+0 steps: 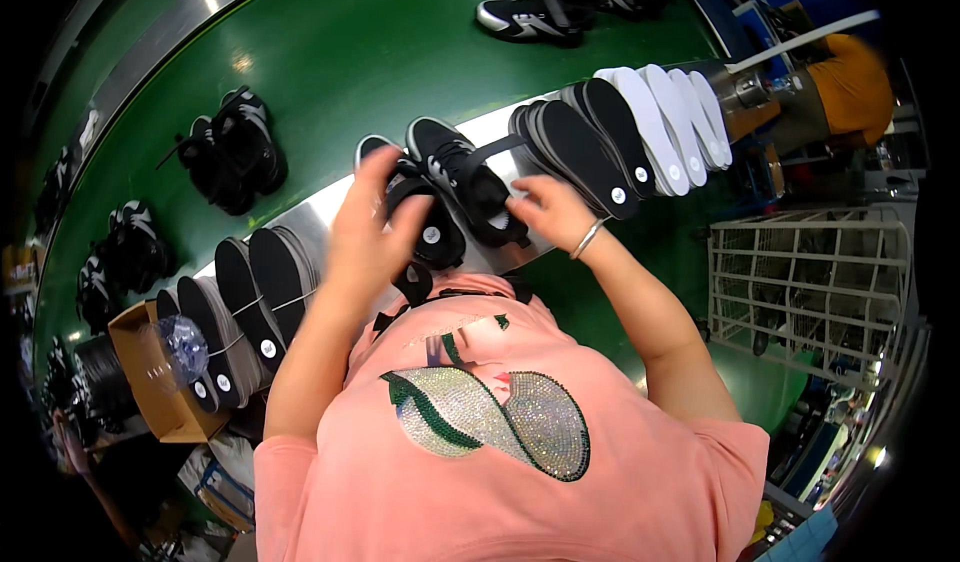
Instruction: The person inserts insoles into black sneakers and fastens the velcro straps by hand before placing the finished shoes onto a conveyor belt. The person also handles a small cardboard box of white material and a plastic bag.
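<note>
In front of me on the metal ledge lie two black sneakers with white sole edges, toes pointing away. My left hand (368,224), slightly blurred, is over the left sneaker (408,194), its thumb and fingers apart. A black insole (432,234) with a round white label shows at that shoe's heel end; how far inside it sits I cannot tell. Beside the opening of the right sneaker (462,174) is my right hand (556,216), wearing a bracelet, fingers curved and apart with nothing visible between them. A black strap sticks out from that shoe's tongue.
Stacks of black insoles (575,152) and white insoles (665,122) line the ledge on the right. Tied insole bundles (245,297) and a cardboard box (150,377) stand left. More sneakers (235,152) rest on the green surface (330,52). A white wire rack (810,287) is at right.
</note>
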